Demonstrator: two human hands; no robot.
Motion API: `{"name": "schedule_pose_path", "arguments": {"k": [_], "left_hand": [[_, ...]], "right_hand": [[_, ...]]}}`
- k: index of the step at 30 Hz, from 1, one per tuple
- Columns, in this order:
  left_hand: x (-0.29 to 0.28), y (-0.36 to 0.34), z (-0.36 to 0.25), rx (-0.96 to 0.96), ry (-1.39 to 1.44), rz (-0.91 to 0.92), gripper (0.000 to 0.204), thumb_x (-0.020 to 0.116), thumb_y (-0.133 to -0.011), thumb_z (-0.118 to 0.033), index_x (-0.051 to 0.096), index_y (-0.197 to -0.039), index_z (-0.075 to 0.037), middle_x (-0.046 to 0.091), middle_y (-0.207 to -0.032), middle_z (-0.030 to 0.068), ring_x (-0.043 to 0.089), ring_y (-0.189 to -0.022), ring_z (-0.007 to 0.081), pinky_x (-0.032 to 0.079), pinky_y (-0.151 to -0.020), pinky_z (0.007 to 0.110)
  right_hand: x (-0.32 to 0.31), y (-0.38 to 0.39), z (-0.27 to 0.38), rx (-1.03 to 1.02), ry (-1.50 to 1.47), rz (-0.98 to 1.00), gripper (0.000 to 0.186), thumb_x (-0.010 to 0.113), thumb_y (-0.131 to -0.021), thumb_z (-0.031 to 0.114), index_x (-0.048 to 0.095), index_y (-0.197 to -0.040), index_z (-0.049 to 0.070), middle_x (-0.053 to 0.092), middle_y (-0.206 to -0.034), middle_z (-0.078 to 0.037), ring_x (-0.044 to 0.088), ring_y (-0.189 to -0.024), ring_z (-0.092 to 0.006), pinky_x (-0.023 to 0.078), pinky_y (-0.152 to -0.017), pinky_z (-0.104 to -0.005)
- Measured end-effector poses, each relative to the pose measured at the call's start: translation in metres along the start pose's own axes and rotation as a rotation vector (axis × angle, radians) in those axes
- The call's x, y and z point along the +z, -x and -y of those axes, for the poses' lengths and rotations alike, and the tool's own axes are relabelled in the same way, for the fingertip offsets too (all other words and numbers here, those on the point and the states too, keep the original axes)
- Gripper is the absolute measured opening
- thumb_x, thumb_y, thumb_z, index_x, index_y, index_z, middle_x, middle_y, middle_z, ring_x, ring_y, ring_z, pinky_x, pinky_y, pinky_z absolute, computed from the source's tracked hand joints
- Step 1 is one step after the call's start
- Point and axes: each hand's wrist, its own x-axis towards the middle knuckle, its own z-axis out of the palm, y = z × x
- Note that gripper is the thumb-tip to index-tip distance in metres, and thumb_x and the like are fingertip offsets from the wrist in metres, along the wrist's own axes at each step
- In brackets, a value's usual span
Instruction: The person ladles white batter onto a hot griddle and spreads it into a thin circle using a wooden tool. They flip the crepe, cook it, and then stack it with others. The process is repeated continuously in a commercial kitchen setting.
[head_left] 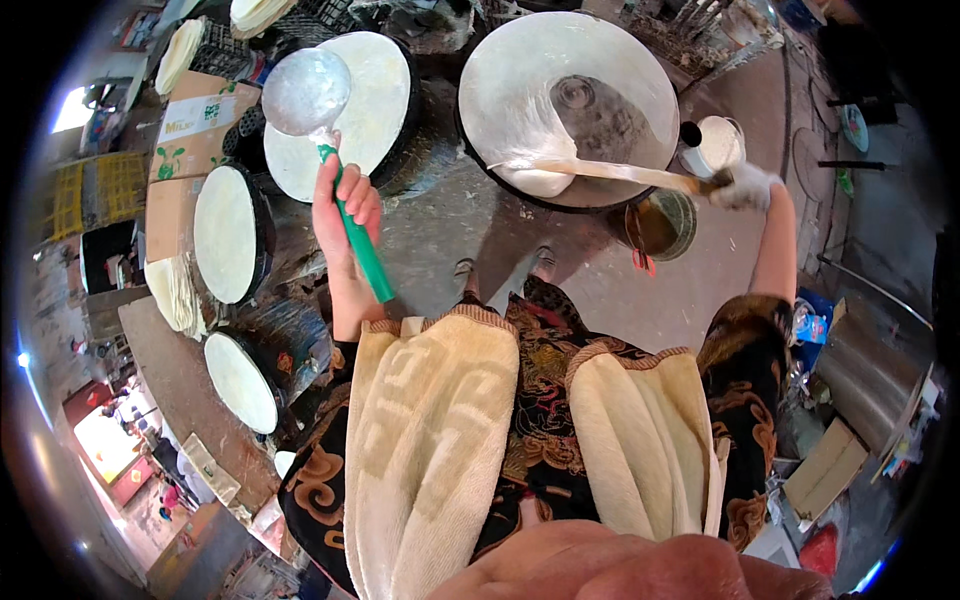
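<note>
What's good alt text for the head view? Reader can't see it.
Seen from above, the right hand drags a long wooden spreader through pale batter on a round griddle, while the left hand holds up a green-handled metal ladle. Three more batter-covered griddles sit to the left.

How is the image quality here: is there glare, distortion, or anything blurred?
Head view: strong fisheye bending and dark corners at the rim; the metal ladle in the left hand glares pale; a blurred skin-coloured shape fills the lower edge; the right hand and its wooden spreader look sharp.
</note>
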Motion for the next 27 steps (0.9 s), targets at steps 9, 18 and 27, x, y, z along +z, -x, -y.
{"name": "schedule_pose_path", "arguments": {"k": [9,18,27], "left_hand": [[-0.028,0.016,-0.043,-0.089,-0.033,0.117,0.022,0.040,-0.100,-0.020,0.046,-0.117,-0.007,0.038,-0.054,-0.0030,0.035,-0.039,0.0060,0.033,-0.033,0.021],[-0.020,0.045,-0.074,-0.216,-0.095,0.234,0.036,0.037,-0.101,-0.022,0.041,-0.069,-0.008,0.038,-0.053,-0.0026,0.035,-0.038,0.0065,0.032,-0.032,0.022],[-0.006,0.070,-0.074,-0.258,-0.127,0.140,0.048,0.039,-0.101,-0.027,0.037,-0.055,-0.013,0.034,-0.045,-0.0021,0.031,-0.032,0.0083,0.028,-0.030,0.022]], "right_hand": [[0.282,0.017,0.074,-0.250,-0.984,-0.072,0.055,0.068,-0.082,0.032,0.050,-0.127,0.004,0.049,-0.068,0.004,0.042,-0.048,-0.0052,0.031,-0.040,-0.0215],[0.343,-0.063,0.206,0.099,-0.242,-0.831,0.040,0.046,-0.090,0.033,0.049,-0.121,0.008,0.062,-0.102,-0.026,0.058,-0.099,-0.0423,0.044,-0.087,-0.0499],[0.294,-0.030,0.115,0.204,-0.158,-1.043,0.036,0.046,-0.090,0.030,0.054,-0.112,0.003,0.063,-0.100,-0.026,0.060,-0.096,-0.0419,0.046,-0.084,-0.0493]]}}
